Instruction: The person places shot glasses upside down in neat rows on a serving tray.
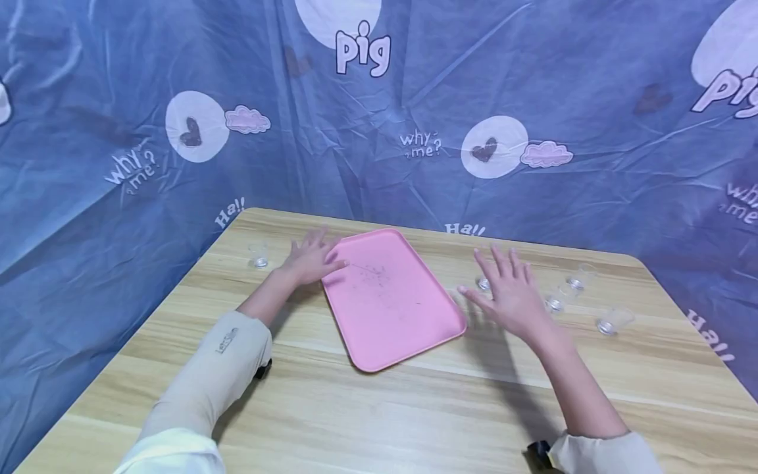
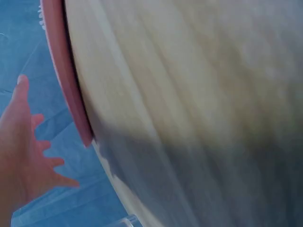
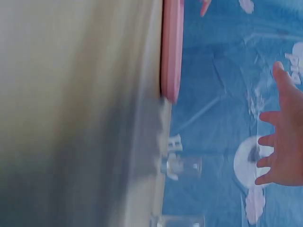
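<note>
From where I stand, a pink tray (image 1: 379, 329) lies flat and a little askew in the middle of the wood-grained worktop (image 1: 385, 421), with dark smudges and scuffs on its bed. The person's left hand (image 1: 309, 260) hovers above the tray's left edge, fingers spread, thumb held out over the tray; its grip holds nothing. The right hand (image 1: 509, 293) is up beyond the tray's right side, fingers splayed too, its grip just as free, and it casts a long shadow on the wood.

A clear cup (image 1: 259, 258) stands to the left of the left hand, well apart from the tray. Another cup (image 1: 483, 284) sits partly hidden behind the fingers of the right hand. Farther right stand a third cup (image 1: 555, 303), a fourth cup (image 1: 576, 282) just behind it, and a fifth cup (image 1: 611, 323) closer to the person.

Both arms wear pale sleeves (image 1: 243, 349), and behind it all hangs a creased blue cloth (image 1: 379, 158) printed with "pig", hearts and pink clouds.
</note>
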Demonstrator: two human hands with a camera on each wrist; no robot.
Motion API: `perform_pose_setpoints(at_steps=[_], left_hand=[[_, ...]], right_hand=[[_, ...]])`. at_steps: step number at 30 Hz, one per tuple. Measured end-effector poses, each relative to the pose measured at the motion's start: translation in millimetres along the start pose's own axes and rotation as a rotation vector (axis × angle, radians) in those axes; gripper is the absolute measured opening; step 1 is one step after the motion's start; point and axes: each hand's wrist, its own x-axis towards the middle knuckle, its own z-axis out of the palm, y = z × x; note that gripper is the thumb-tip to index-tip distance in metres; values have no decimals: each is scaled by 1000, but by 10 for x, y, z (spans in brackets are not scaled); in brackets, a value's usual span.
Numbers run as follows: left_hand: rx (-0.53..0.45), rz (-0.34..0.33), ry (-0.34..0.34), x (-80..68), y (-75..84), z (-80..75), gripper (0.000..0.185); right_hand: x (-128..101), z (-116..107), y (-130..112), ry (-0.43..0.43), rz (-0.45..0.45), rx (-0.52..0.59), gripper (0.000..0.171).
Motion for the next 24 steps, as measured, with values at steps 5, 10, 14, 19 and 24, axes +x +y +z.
perform_pose_setpoints(at_steps=[5,10,14,19,24], left_hand=[[9,88,-51,51,-90,92,69],[44,133,-86,44,-147,126,67],[49,127,-125,23,-193,158,68],[76,142,-129,28,-254,191,70],[94,161,-126,42,-277,181,71]], right_hand=[[-6,149,-239,-43,-59,52,74],[9,298,-426,-64,-110,68,75],[-2,445,-508,-80,-155,61,76],[-60,625,-547,-113,-209,58,74],[-92,723,-553,-153,-245,27,74]])
